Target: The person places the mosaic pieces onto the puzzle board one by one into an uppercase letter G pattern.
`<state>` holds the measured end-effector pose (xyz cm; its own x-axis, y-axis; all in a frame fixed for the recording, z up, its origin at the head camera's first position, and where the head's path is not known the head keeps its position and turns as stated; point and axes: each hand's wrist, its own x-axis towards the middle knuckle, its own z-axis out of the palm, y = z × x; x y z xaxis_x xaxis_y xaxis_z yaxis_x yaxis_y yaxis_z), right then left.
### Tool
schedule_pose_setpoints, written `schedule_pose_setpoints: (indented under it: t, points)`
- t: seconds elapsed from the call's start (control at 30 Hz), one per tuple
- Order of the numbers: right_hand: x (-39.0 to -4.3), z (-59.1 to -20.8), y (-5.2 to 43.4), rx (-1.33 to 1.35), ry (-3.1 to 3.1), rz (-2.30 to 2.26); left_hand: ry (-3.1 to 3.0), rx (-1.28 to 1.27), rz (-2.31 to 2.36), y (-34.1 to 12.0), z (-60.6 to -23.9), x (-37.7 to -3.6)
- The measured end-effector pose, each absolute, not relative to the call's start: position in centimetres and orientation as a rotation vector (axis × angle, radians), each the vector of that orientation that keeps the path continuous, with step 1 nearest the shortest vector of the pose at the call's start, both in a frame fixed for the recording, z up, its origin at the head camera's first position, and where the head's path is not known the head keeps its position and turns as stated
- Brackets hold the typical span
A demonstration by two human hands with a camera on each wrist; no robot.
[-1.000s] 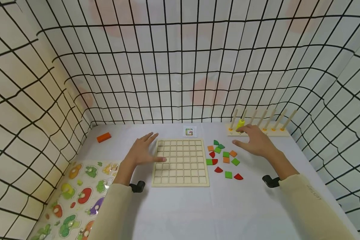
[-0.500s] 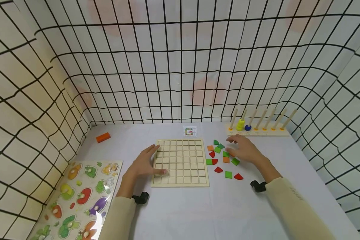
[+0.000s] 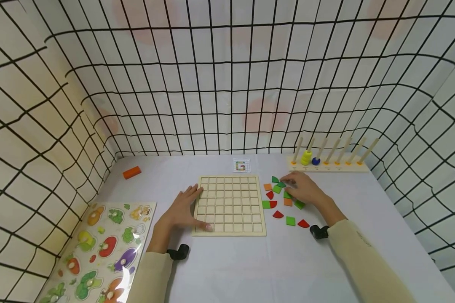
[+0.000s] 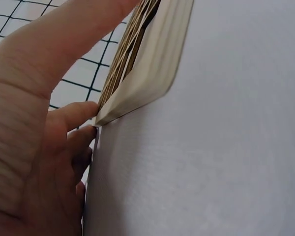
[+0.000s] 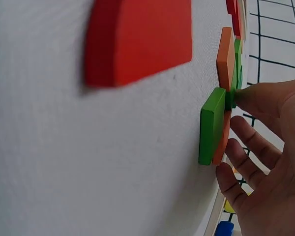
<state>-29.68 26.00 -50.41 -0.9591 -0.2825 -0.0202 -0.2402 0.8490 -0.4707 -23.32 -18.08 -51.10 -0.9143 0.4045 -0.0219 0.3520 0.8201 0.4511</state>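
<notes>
My left hand [image 3: 180, 210] lies along the left side of a pale wooden grid board [image 3: 230, 205], thumb over its lower left corner and fingertips at its left edge. In the left wrist view those fingertips meet the board's side [image 4: 160, 73]. To the board's right, my right hand [image 3: 305, 188] reaches low over loose flat pieces, fingers relaxed and spread from the thumb. The right wrist view has its thumb against a green piece, its fingers beside an orange piece and a green square [image 5: 212, 128]. Dark green quarter-round pieces [image 3: 281, 184] lie by its fingertips.
Several red quarter-rounds [image 3: 303, 223] and green squares [image 3: 290, 221] lie nearer me. A small pattern card [image 3: 241, 166] sits behind the board. At the back right stands a peg stand [image 3: 337, 168] with yellow and blue beads. A vegetable puzzle [image 3: 102, 252] and an orange block [image 3: 132, 172] lie left.
My right hand has come from the peg stand down and left to the loose pieces. My left hand has lowered onto the board's left edge, its thumb sliding toward the near corner.
</notes>
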Motion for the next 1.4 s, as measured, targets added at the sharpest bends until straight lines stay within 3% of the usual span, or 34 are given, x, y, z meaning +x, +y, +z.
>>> schedule_pose_setpoints:
  t: [1.0,1.4]
  points:
    - [-30.0,-50.6,25.3,-0.396,2.932,-0.737,2.888,0.584,0.687,-18.4,-51.3,-23.3]
    - [-29.9,-50.5,24.8,-0.528,2.884,-0.703,2.882,0.572,0.679,-18.4,-51.6,-23.2]
